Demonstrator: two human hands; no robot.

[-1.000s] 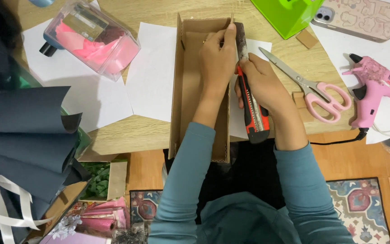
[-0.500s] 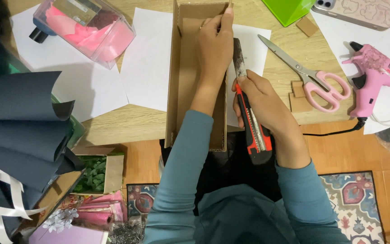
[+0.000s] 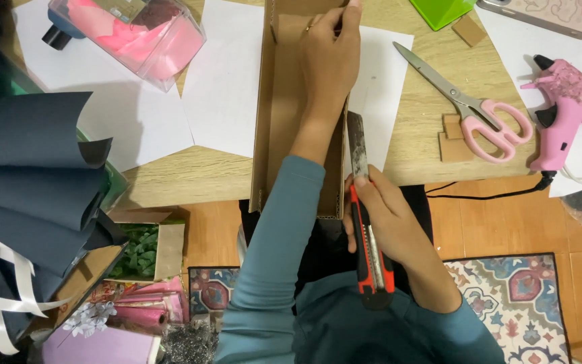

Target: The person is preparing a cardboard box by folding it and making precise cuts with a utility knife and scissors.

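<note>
Right now the cardboard box (image 3: 274,128) lies lengthwise across the near edge of the wooden table (image 3: 190,175), its near end hanging over your lap. Your left hand (image 3: 328,57) is clamped over the box's right wall near the far end, fingers curled on the rim. Your right hand (image 3: 389,226) is closed round the red-and-black utility knife (image 3: 366,229), its extended blade lying against the outside of that same wall at the near end. Judging by this, keep the blade flat along the wall, draw it steadily toward yourself, and keep the left hand well up the box, away from the blade's line. Mind your lap, which sits right under the overhang.

White paper sheets (image 3: 227,94) lie under the box. Just right of it lie pink-handled scissors (image 3: 469,111) beside small cardboard scraps (image 3: 451,138), then a pink glue gun (image 3: 567,111) whose cord trails along the table edge near your cutting arm.
</note>
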